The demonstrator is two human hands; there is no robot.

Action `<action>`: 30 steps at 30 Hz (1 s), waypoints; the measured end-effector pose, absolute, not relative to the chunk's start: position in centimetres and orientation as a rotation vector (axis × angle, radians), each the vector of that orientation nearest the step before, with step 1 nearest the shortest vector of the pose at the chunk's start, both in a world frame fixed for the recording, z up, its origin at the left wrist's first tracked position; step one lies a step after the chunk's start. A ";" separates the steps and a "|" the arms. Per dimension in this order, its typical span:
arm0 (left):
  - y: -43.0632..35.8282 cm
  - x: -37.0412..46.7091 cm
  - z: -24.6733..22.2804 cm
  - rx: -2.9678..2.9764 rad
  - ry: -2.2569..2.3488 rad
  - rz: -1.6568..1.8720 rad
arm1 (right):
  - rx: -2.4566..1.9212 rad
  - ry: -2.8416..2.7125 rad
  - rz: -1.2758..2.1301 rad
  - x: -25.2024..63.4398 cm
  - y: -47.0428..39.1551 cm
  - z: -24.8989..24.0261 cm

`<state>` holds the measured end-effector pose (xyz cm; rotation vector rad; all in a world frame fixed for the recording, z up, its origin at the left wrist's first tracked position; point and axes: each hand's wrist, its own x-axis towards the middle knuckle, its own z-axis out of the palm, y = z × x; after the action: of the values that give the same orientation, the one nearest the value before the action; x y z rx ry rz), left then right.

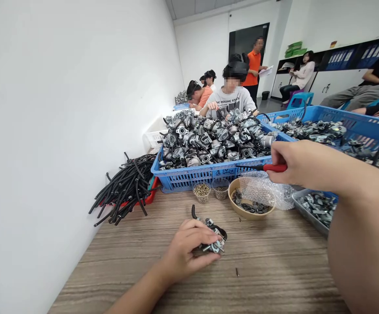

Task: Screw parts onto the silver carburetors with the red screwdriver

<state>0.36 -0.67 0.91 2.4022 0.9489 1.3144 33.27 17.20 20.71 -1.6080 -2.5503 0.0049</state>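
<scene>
On our table [130, 261]: left hand [189, 246] clasps metal part [216, 247].
Our right hand [310, 168] pinches a red-handled tool [274, 167] near the blue crate [186, 179].

Past the table's [137, 253] far edge I can read "THE ROLLING STO…" across a grey shirt [241, 99]; the dark marks [225, 171] on the blue basket's [183, 178] front wall I can't make out.

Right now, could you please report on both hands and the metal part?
Left hand gripping metal part. Right hand holding red-handled tool, in front of blue crate. Small loose piece on table, close by.
</scene>
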 end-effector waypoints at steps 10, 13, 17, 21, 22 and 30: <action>-0.7 0.2 0.8 2.402 0.959 1.306 | -1.577 -2.510 -0.211 34.3 16.8 20.7; -0.7 0.2 0.8 2.407 0.956 1.307 | -1.575 -2.519 -0.199 33.9 17.3 20.3; -0.7 0.2 0.8 2.407 0.957 1.309 | -1.609 -2.563 -0.106 32.8 18.5 19.2; -0.7 0.2 0.8 2.404 0.951 1.308 | -1.597 -2.663 0.180 31.8 19.4 17.6; -0.7 0.2 0.9 2.406 0.951 1.304 | -1.577 -2.685 0.228 31.6 19.4 17.3; -0.7 0.1 1.0 2.421 0.966 1.300 | -1.515 -2.781 0.324 30.0 19.6 15.9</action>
<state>0.14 -0.70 1.03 2.4207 0.9664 1.3000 30.02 19.63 15.87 -1.5146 -2.7806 0.3238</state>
